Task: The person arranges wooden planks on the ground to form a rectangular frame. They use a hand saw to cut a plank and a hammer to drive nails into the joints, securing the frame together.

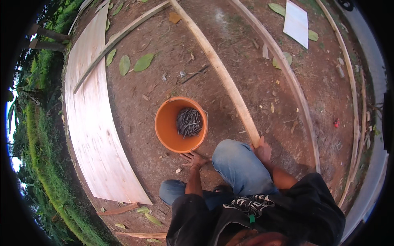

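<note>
Left hand (194, 159) splayed beside orange bucket (166, 125); right hand (263, 151) clasped on wooden strip (239, 100).

Bucket (166, 128) between plywood (91, 127) and plank (225, 73)

I am observing the left hand (194, 159) resting with fingers spread just beside an orange bucket (166, 128), which is containing grey nails (189, 122). The right hand (264, 151) is touching the near end of a timber strip (223, 76). A pale board (88, 123) is lying leftward on brown soil (135, 102).
</note>
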Tool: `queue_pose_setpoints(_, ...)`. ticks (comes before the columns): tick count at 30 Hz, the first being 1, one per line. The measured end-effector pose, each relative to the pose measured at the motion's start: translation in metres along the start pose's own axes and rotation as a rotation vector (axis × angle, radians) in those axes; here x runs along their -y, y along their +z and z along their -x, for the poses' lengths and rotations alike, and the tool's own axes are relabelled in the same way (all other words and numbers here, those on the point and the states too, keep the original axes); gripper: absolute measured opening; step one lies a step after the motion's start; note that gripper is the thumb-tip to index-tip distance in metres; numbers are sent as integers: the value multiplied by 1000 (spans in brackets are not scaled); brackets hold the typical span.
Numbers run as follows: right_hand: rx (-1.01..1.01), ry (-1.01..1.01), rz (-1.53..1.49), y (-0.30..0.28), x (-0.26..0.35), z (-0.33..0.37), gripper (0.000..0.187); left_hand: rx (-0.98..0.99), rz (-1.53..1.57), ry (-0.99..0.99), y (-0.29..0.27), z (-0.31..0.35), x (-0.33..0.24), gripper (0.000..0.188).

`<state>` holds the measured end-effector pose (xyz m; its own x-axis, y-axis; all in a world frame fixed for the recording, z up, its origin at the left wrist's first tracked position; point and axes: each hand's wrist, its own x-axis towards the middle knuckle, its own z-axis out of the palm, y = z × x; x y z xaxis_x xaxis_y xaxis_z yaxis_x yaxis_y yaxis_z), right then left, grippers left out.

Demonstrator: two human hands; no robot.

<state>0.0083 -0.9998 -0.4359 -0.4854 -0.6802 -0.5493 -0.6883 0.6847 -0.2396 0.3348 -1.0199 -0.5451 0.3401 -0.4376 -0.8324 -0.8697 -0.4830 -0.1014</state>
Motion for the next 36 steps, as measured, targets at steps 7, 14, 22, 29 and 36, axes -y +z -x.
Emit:
queue_pose_setpoints(7, 39, -30, 34, 5, 0, -3, 45, -126, -59, -37, 23, -13, 11, 126)
queue_pose_setpoints(14, 57, -91, 1, -3, -1, -4, 46, -278, -124, -9, 40, -37, 29, 111)
queue_pose_setpoints(22, 18, -138, -30, -5, 1, -2, 46, -436, -252, 23, 71, -71, 55, 96)
queue_pose_setpoints(29, 32, -175, -90, 1, -1, 1, 49, -647, -405, 46, 85, -110, 80, 82)
queue_pose_setpoints(36, 70, -190, -139, 0, -11, -5, 54, -539, -196, 67, 76, -82, 38, 83)
